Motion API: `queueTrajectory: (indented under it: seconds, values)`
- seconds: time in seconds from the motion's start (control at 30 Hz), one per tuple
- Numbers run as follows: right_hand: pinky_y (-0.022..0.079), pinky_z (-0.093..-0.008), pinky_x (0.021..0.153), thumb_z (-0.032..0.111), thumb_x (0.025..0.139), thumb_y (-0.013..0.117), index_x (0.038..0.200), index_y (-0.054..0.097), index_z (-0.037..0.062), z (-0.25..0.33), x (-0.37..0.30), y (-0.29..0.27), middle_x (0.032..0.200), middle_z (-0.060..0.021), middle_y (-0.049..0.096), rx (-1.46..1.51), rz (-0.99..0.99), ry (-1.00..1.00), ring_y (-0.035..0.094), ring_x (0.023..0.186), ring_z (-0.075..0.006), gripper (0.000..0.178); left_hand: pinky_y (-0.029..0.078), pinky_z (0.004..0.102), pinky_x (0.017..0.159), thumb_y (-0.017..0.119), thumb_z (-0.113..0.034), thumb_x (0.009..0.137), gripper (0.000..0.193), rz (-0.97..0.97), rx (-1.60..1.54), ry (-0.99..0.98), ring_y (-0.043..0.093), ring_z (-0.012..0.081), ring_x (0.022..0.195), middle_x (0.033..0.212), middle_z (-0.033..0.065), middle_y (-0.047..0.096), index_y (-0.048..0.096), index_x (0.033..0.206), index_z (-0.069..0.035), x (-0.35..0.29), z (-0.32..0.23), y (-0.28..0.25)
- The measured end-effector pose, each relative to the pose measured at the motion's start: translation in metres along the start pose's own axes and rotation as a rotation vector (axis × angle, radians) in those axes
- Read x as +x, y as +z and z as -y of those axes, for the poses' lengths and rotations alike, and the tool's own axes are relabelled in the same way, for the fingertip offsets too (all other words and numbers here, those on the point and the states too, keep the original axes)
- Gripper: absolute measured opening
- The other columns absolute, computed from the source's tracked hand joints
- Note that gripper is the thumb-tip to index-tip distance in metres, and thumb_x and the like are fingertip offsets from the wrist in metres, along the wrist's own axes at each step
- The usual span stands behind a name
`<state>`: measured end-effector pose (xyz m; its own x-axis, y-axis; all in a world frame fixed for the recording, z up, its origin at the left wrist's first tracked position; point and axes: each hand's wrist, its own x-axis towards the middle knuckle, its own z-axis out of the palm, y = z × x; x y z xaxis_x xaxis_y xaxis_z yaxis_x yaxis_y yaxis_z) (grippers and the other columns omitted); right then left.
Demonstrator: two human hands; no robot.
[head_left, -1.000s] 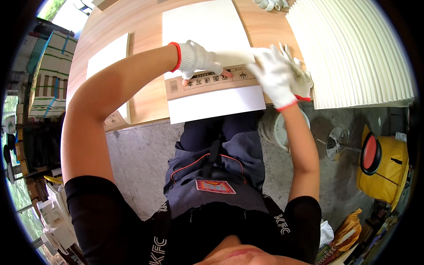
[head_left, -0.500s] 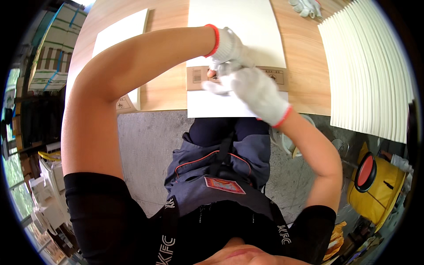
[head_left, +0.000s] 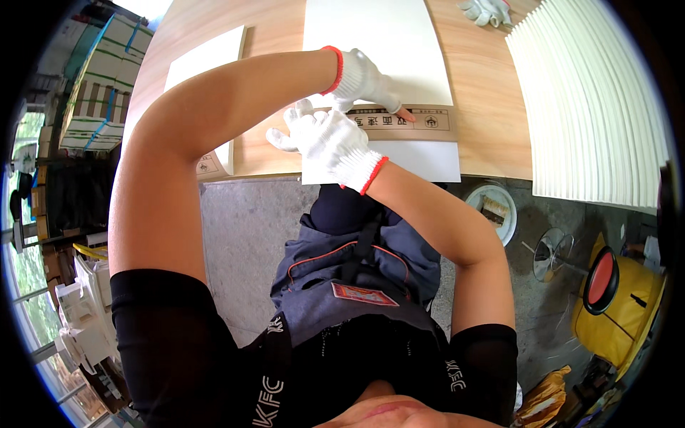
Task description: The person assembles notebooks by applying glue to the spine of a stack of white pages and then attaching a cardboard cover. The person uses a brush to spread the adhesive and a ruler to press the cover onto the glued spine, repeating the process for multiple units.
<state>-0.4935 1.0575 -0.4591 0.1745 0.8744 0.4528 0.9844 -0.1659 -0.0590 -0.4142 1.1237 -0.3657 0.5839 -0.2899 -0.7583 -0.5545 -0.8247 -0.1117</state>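
A white pad of paper point(head_left: 371, 36) lies on the table with its lower edge reaching the table's front edge. A brown printed paper band point(head_left: 428, 132) crosses it near that edge. My left hand point(head_left: 360, 78), in a white knit glove with a red cuff, reaches across from the left and rests on the band's upper edge. One bare fingertip of it points right along the band; its other fingers are partly hidden. My right hand point(head_left: 325, 139), gloved likewise, lies over the band's left end, fingers spread toward the left and holding nothing.
At right stands a tall stack of white sheets point(head_left: 589, 107). Another banded pad point(head_left: 207, 64) lies at left, behind my left arm. Spare gloves point(head_left: 486, 12) sit at the far right of the wooden table point(head_left: 492, 135). Below it are a white bucket point(head_left: 510, 221) with a brush and a yellow bag point(head_left: 614, 321).
My right hand has swept left along the band to its left end, uncovering the right part. My left hand stays near the band, its fingertip now pointing right.
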Motion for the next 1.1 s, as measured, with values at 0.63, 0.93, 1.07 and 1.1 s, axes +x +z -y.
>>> queueTrajectory:
  seconds: [0.63,0.93,1.07,1.1]
  values:
    - [0.045,-0.0398,0.091,0.027,0.088,0.062,0.124,0.059,0.0196,-0.119,-0.126,-0.158,0.098,-0.0044,0.062,-0.437,0.201,0.197,0.059,0.095,-0.022,0.036,0.046,0.049,0.101,0.056,-0.014,0.092,0.042,-0.967,-1.189,0.08,0.044,0.0346,0.132,0.145,0.0129,0.042,0.05,0.133,-0.01,-0.055,-0.115,0.112]
    - [0.037,-0.0437,0.108,0.016,0.086,0.061,0.125,0.063,0.0201,-0.117,-0.148,-0.116,0.126,-0.0065,0.057,-0.002,0.269,0.336,0.052,0.119,-0.0277,0.039,0.046,0.0536,0.1,0.04,-0.019,0.101,0.021,-1.221,-3.331,0.053,0.053,0.0368,0.109,0.119,0.016,0.049,0.042,0.115,-0.003,-0.052,-0.123,0.136]
    - [0.039,-0.0426,0.106,0.021,0.087,0.061,0.123,0.065,0.0223,-0.118,-0.144,-0.115,0.124,-0.0053,0.058,-0.023,0.261,0.321,0.055,0.116,-0.0262,0.036,0.048,0.0517,0.099,0.049,-0.011,0.096,0.021,-1.258,-3.27,-0.048,0.054,0.0378,0.109,0.114,0.018,0.05,0.044,0.113,-0.002,-0.039,-0.106,0.133]
    - [0.04,-0.0421,0.106,0.024,0.088,0.061,0.123,0.065,0.0239,-0.12,-0.144,-0.113,0.124,-0.0045,0.059,-0.024,0.252,0.312,0.055,0.115,-0.0257,0.035,0.048,0.0503,0.099,0.052,-0.008,0.094,0.021,-1.297,-3.241,-0.048,0.055,0.0384,0.108,0.111,0.0191,0.051,0.045,0.112,-0.001,-0.035,-0.102,0.13]
